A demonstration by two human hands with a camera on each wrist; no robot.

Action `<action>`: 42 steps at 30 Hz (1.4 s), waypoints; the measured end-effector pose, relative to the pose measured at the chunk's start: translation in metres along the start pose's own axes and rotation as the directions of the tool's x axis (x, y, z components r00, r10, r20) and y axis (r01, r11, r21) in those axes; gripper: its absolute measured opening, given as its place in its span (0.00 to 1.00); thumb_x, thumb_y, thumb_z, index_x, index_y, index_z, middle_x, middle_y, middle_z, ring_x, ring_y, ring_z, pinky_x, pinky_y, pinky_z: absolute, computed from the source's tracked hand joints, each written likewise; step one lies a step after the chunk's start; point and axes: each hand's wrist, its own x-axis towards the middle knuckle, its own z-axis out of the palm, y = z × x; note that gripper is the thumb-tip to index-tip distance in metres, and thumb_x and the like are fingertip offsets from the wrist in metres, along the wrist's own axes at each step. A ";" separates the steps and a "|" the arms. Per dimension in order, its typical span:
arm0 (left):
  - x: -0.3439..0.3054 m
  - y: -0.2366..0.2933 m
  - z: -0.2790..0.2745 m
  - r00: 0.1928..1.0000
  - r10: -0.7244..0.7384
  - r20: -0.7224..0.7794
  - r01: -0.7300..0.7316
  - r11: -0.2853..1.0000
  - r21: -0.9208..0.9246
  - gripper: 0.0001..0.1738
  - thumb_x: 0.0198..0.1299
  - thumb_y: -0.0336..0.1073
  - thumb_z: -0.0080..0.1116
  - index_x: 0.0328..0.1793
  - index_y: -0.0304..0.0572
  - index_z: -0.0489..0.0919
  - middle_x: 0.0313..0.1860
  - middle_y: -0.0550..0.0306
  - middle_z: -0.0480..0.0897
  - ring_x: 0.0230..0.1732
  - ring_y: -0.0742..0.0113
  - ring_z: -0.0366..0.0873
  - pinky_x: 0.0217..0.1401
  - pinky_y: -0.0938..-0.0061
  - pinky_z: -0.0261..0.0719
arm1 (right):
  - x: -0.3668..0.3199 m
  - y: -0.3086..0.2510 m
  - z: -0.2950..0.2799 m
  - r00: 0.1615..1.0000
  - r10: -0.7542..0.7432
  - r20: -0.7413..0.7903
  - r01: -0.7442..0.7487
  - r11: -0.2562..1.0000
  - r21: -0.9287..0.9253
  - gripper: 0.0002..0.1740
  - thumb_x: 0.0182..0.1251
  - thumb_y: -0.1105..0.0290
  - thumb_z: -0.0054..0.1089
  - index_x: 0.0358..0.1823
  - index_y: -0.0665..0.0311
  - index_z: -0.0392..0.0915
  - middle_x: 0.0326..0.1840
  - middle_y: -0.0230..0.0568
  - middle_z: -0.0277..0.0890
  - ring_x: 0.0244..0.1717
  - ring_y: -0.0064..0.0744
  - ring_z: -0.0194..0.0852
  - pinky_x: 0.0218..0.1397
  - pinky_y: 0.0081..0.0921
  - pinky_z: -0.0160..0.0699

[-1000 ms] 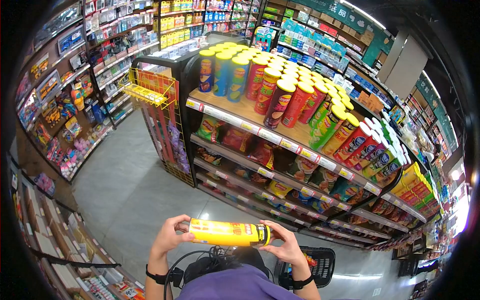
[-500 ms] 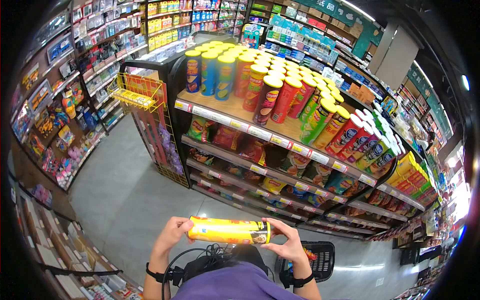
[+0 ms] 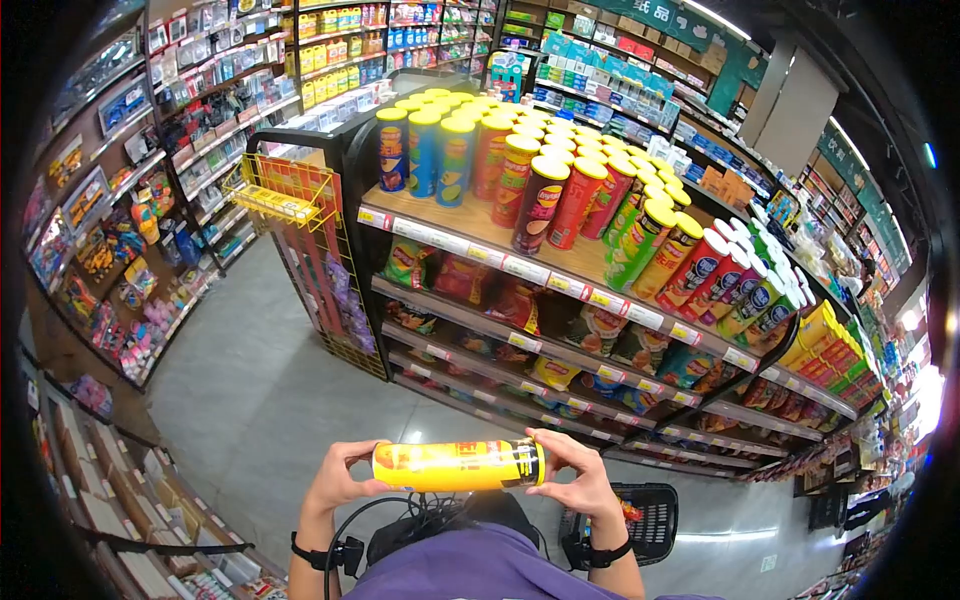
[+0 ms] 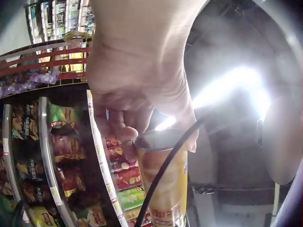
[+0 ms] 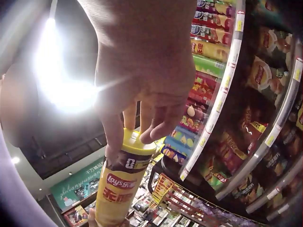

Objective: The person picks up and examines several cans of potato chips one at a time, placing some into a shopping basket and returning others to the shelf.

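Observation:
A yellow chip canister [image 3: 440, 466] lies level between both hands, in front of the purple shirt. The left hand [image 3: 342, 480] grips its bottom end; in the left wrist view that hand [image 4: 142, 71] has fingers and thumb around the rim of the canister [image 4: 163, 184]. The right hand [image 3: 580, 482] holds the dark-banded, lidded end between thumb and fingers. In the right wrist view the fingers of the right hand [image 5: 142, 80] lie on the yellow lid, with red print on the side of the canister [image 5: 116, 189].
Ahead stands a shelf [image 3: 480, 252] with rows of canisters on top and chip bags below. A black basket [image 3: 650, 520] with something colourful in it is by the person's right side. A yellow wire rack [image 3: 290, 200] hangs at the shelf's end. More shelving [image 3: 110, 490] stands at lower left.
The canister has rolled between the hands, so its large red print faces up again. Both hands have kept their hold. The head view has shifted slightly.

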 end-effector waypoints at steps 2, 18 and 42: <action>-0.002 0.001 -0.001 1.000 0.028 -0.012 -0.028 0.999 0.017 0.40 0.47 0.42 0.85 0.64 0.25 0.84 0.50 0.57 0.89 0.46 0.73 0.83 0.54 0.74 0.81 | 0.002 -0.003 0.001 1.000 0.028 0.003 -0.028 0.999 0.021 0.49 0.43 0.74 0.91 0.73 0.60 0.80 0.74 0.49 0.80 0.38 0.18 0.80 0.41 0.18 0.82; -0.007 0.024 0.006 0.968 0.248 -0.020 -0.216 0.876 0.431 0.43 0.37 0.38 0.91 0.64 0.35 0.84 0.45 0.55 0.86 0.38 0.67 0.78 0.48 0.72 0.80 | 0.024 0.003 -0.009 0.915 0.381 0.133 -0.396 0.912 0.112 0.44 0.46 0.73 0.88 0.70 0.66 0.83 0.25 0.16 0.59 0.23 0.10 0.45 0.27 0.18 0.45; 0.006 -0.005 -0.010 0.999 0.052 -0.011 -0.044 0.922 0.386 0.34 0.43 0.53 0.85 0.48 0.32 0.90 0.17 0.64 0.71 0.18 0.78 0.65 0.23 0.77 0.61 | -0.006 0.046 0.000 0.863 0.408 0.298 -0.446 0.892 0.070 0.48 0.61 0.65 0.84 0.80 0.66 0.68 0.67 0.33 0.79 0.61 0.22 0.80 0.63 0.23 0.79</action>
